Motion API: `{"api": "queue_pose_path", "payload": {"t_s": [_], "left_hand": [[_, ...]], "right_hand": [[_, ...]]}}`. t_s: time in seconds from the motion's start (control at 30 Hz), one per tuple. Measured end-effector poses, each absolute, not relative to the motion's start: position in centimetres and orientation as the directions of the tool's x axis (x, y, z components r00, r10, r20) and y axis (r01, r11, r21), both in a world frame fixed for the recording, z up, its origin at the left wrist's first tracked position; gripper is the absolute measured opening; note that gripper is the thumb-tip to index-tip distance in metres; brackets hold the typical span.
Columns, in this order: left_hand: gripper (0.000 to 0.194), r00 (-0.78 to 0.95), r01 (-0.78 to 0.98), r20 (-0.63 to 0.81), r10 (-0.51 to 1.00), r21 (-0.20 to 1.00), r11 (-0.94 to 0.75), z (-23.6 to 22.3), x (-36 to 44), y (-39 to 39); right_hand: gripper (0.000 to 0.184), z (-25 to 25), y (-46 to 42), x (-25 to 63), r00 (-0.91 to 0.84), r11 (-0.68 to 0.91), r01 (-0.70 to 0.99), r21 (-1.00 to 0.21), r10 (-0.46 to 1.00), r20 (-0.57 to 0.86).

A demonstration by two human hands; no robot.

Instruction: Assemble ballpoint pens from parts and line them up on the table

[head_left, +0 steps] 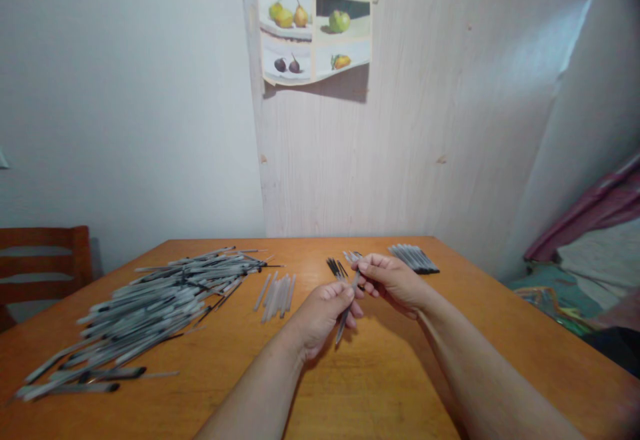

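A slim pen [343, 327] with a translucent grey body slants between my hands above the table. My left hand [330, 313] pinches it around the middle, its lower tip pointing down toward the table. At the upper end, the thumb and fingers of my right hand [393, 281] are closed on it. Just beyond my hands lie thin black pieces [335, 267] and some small pale parts [349, 257], partly hidden by the right hand. Left of them rests a group of clear plastic tubes [277, 297].
A large loose heap of pens and pen parts [165, 300] covers the left of the wooden table [320, 397]. A neat row of pens [414, 259] with dark ends lies at the back right. A wooden chair [45, 263] stands left; fabric [595, 207] hangs right.
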State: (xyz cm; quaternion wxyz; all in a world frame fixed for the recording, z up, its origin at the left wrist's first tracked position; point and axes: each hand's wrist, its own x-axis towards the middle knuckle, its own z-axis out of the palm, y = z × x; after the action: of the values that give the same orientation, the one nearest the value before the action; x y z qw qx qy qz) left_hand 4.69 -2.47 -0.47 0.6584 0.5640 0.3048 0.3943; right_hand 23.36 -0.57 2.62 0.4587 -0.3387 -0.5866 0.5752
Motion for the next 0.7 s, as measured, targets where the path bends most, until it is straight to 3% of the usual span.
{"api": "queue_pose_path", "payload": {"t_s": [0.7], "left_hand": [[0.036,0.331,-0.019,0.12,0.936,0.993,-0.12,-1.2,5.6,-2.1]], "right_hand": [[0.037,1.6,-0.1,21.7,-0.191,0.212,-0.134,-0.968,0.953,0.235]]}}
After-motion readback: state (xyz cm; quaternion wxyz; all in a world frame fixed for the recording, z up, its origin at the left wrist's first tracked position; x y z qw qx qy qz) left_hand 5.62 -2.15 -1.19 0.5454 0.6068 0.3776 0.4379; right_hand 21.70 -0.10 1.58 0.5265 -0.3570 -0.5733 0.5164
